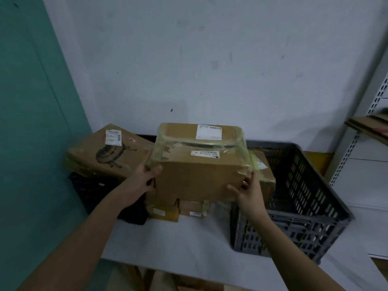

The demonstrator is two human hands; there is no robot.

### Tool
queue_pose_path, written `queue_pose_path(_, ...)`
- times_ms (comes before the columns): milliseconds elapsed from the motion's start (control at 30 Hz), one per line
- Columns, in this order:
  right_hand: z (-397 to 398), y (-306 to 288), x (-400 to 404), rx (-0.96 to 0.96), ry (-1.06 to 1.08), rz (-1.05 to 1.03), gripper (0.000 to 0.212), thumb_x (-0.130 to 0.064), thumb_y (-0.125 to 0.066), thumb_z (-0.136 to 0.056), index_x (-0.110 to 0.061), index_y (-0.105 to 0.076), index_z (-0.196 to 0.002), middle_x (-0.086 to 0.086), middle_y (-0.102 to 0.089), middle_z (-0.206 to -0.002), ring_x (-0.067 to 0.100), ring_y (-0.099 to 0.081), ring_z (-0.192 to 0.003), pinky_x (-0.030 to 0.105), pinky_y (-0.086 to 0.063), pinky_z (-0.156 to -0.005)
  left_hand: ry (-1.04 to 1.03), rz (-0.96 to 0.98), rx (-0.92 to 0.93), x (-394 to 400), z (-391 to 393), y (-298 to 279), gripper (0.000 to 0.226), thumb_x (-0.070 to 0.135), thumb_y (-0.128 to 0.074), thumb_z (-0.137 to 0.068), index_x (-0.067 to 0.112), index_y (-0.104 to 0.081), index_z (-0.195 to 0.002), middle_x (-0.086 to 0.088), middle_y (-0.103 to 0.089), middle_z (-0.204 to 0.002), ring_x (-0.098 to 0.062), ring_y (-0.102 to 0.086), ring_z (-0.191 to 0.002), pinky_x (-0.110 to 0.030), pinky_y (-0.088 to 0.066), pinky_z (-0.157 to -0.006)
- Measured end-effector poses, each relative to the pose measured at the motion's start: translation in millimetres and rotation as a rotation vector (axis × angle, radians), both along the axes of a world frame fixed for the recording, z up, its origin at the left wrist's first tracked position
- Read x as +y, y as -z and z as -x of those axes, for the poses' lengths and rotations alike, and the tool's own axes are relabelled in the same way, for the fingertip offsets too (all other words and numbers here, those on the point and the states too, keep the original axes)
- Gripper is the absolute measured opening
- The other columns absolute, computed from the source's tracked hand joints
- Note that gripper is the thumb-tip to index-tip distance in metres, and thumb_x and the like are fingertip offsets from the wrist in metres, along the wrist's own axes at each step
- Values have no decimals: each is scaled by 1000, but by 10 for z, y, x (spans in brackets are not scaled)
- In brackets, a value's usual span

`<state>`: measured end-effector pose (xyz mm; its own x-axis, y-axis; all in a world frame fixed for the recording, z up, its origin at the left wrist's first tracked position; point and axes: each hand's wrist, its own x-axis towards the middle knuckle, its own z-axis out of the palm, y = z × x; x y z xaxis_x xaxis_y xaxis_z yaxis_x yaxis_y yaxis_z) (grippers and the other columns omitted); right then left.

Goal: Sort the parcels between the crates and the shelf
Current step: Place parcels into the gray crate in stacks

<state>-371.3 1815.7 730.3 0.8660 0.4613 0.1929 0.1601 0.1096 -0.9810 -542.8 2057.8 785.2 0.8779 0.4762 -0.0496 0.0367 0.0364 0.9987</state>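
head view: a brown cardboard box [197, 164] with clear tape around its top and white labels sits held between two bare hands, above a few smaller parcels [178, 208] on the white table [178, 244]. the left hand [144, 179] presses on the box's lower left corner, thumb lying across the front edge and the other fingers wrapped round the side, out of sight. the right hand [248, 193] is at the lower right corner, fingers spread a little apart, thumb pointing in along the front face and fingertips touching the taped right edge. both hands are clamped on the box from opposite sides, so it lies squarely between the palms, its bottom just over the small parcels.

just left of it, a second box [105, 152] printed with a dark round picture and bearing a white label rests tilted on top of a black crate [100, 192]. to the right, touching the table, stands a grey slotted crate [304, 196] with another taped parcel [264, 175] inside, partly hidden behind the held box. at the far right edge stands a white metal shelf [378, 101] with flat cardboard [369, 124] on it. behind everything is a pale wall [210, 59], and a teal panel [31, 101] fills the left side.
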Motion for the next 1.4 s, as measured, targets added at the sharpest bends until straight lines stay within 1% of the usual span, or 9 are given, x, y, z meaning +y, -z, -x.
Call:
queue_pose_path(167, -262, 34, 223, -71, 51, 76, 67, 2, -74, -83, -42, -38, -120, -22, -55, -118, 17, -56, -121, 50, -52, -100, -20, 66, -1, 218, -385, -65, 111, 81, -80, -39, 41, -48, -137, 5, -58, -135, -21, -52, -126, -43, -51, -85)
queue_pose_path(333, -455, -21, 538, 37, -25, 83, 83, -30, -85, -75, -32, -33, -140, -14, -56, -126, 5, -57, -113, 33, -54, -94, -11, 126, -83, 664, -657, 48, 92, 30, -76, -66, 37, -37, -149, -5, -58, -137, -28, -55, -123, -44, -52, -84)
queue_pose_path(533, -835, -184, 878, 128, 9, 73, 85, -78, -69, -67, -31, -43, -133, -8, -59, -128, 15, -61, -116, 50, -50, -102, 48, 108, -100, 1091, -1049, 96, 93, 8, -64, -63, 37, -38, -148, -6, -59, -129, -30, -58, -113, -53, -52, -89)
queue_pose_path(667, -992, -175, 1032, 50, 139, 138, 54, -51, -71, -85, -23, -47, -124, -1, -63, -122, 15, -64, -109, 46, -53, -99, 51, 83, -93, 1206, -1344, 39, 59, 55, -61, -87, 34, -47, -141, -2, -64, -131, -26, -61, -119, -53, -53, -91)
queue_pose_path(767, -1062, -152, 1081, 49, 134, 127, 46, -38, -70, -90, -21, -46, -125, 2, -64, -123, 15, -65, -107, 38, -57, -90, -26, -69, -45, 1210, -1596, -18, 86, 84, -53, -71, 38, -43, -143, 1, -63, -132, -21, -63, -115, -53, -46, -101)
queue_pose_path(867, -1111, -116, 1112, 61, 110, 112, 53, -41, -73, -87, -25, -43, -129, -2, -63, -124, 12, -65, -107, 26, -56, -81, -91, -135, -37, 1191, -1767, 32, 81, 67, -64, -73, 35, -43, -144, 4, -66, -125, -18, -65, -109, -52, -48, -100)
queue_pose_path(967, -1118, -137, 1117, 34, 132, 92, 71, -63, -73, -76, -34, -45, -133, -8, -63, -126, 14, -65, -112, 37, -56, -92, -101, -139, -22, 1165, -1864, 103, 59, 54, -63, -85, 32, -49, -139, 4, -72, -113, -20, -68, -104, -52, -51, -96)
queue_pose_path(1200, -1259, -354, 840, -80, 358, 56, 38, -44, -59, -95, -29, -43, -127, -16, -57, -109, 4, -59, -101, 25, -51, -75, -40, -155, -139, 769, -2086, -21, 49, 44, -61, -93, 33, -49, -139, 7, -72, -111, -7, -72, -91, -26, -54, -72)
queue_pose_path(1400, -1527, -462, 303, -116, 427, 37, 20, -39, -57, -98, -33, -50, -116, -16, -61, -106, 5, -62, -97, 31, -54, -80, 24, -184, -182, 349, -2248, -104, 38, 53, -39, -100, 36, -58, -128, 10, -73, -113, -12, -69, -105, -40, -54, -87)
